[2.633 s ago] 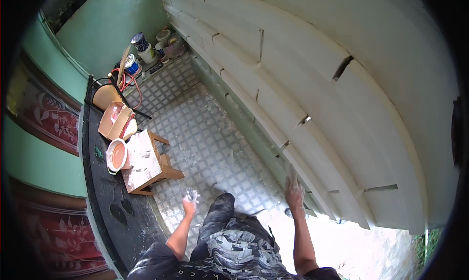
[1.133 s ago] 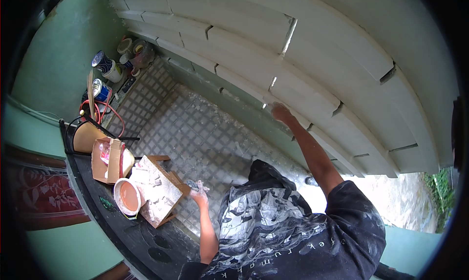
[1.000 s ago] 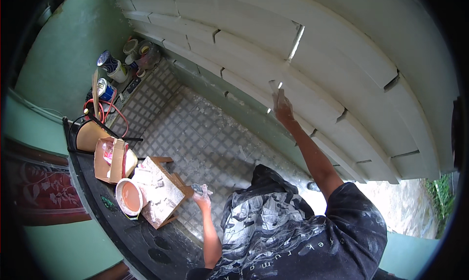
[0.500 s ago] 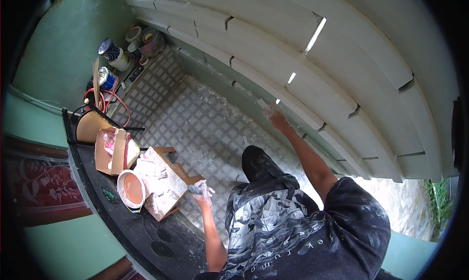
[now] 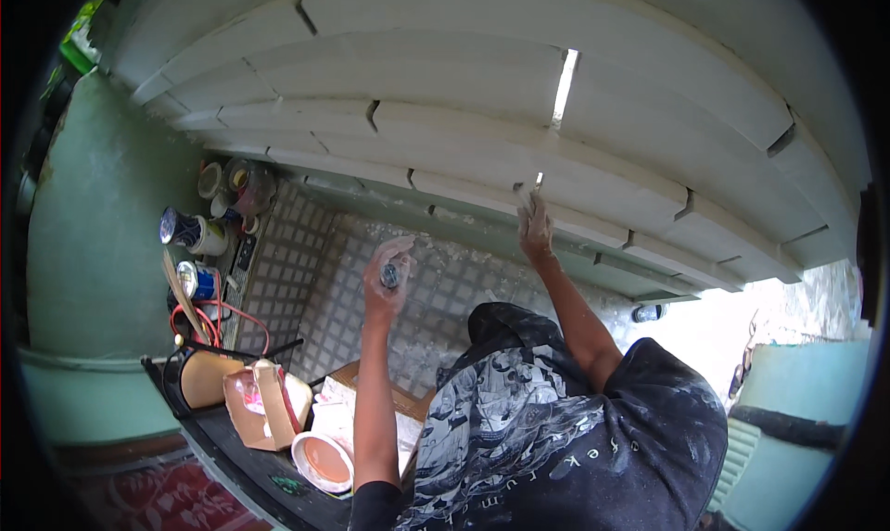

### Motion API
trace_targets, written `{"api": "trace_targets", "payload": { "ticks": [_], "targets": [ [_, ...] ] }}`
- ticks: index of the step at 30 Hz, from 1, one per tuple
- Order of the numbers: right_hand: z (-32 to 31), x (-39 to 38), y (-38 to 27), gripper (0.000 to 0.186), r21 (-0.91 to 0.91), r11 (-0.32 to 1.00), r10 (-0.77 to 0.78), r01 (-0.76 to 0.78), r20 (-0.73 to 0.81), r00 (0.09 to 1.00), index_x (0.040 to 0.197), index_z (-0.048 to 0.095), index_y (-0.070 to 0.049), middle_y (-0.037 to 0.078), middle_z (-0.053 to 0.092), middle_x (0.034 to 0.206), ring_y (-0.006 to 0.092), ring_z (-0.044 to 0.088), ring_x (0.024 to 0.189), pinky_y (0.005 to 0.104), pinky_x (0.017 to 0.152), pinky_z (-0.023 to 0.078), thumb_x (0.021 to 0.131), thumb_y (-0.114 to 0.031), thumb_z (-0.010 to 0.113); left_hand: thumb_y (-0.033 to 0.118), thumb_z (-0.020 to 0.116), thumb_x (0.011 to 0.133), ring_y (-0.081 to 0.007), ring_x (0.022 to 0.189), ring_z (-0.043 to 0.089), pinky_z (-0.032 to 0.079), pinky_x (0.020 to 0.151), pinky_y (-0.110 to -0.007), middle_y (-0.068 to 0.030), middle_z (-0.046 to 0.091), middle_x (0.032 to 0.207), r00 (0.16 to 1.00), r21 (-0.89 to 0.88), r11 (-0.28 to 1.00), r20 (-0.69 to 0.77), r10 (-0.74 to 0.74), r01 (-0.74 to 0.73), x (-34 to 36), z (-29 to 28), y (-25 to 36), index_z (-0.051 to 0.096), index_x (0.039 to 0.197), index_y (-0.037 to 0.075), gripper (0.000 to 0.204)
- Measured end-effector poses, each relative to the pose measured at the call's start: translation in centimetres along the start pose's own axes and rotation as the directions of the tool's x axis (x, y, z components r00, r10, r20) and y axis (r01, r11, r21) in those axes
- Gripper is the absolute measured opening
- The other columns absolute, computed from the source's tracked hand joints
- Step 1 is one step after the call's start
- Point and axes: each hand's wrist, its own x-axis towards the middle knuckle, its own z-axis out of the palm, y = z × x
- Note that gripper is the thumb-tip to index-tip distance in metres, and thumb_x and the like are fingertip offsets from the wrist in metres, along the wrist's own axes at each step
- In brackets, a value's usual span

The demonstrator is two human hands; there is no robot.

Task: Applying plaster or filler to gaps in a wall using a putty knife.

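Observation:
My left hand (image 5: 389,273), coated in white dust, is raised above the tiled floor. It is closed around a small dark grey-blue object (image 5: 389,274), seen end-on, whose kind I cannot make out. My right hand (image 5: 535,230), also whitened, reaches to the pale slatted wall (image 5: 445,132). Its fingers are held together around a thin, flat, pale piece (image 5: 527,197), perhaps a scraper; the tip is beside a narrow bright gap in the slats.
Lower left, a dark table (image 5: 236,457) bears a cardboard box (image 5: 269,443) and a white tub (image 5: 326,464) of orange-pink paste. A chair (image 5: 206,378), paint cans (image 5: 197,279) and a red hose (image 5: 246,310) are at the left. Patterned tiles (image 5: 320,253) cover the floor.
My left hand has risen from beside the white-smeared board to in front of the slatted wall, the dark object still in it. My right hand stays near the slats. The view has turned.

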Motion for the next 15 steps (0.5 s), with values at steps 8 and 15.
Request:
{"api": "trace_targets", "payload": {
  "ticks": [8, 15],
  "targets": [
    [9.3, 4.0, -2.9, 0.023, -0.017, 0.982, 0.186, -0.19, -0.134, 0.973, 0.111, 0.052, 0.003, 0.024, 0.061, 0.099, 0.0432, 0.06, 0.085, 0.0467, 0.071, 0.049, 0.09, -0.007, 0.055, -0.01, 0.058, 0.075, -0.0298, 0.1, 0.062, 0.052, 0.079, -0.035, -0.0125, 0.062, 0.115, 0.949, 0.236, 0.927, 0.195, 0.247, -0.29, 13.7, -2.3, -4.3, 0.061, 0.104, 0.004, 0.033],
    [12.1, 4.8, -4.2, 0.019, -0.012, 0.935, 0.295, -0.355, -0.531, 0.794, 0.109, 0.052, 0.003, 0.024, 0.059, 0.09, 0.0438, 0.058, 0.078, 0.0479, 0.068, 0.046, 0.091, -0.005, 0.053, -0.011, 0.058, 0.064, -0.0295, 0.129, 0.043, 0.04, 0.098, -0.041, -0.0079, 0.045, 0.14, 0.797, 0.539, 0.59, 0.446, 0.407, -0.602, 21.1, -5.3, -5.5, 0.054, 0.127, 0.016, 0.068]
  ]
}}
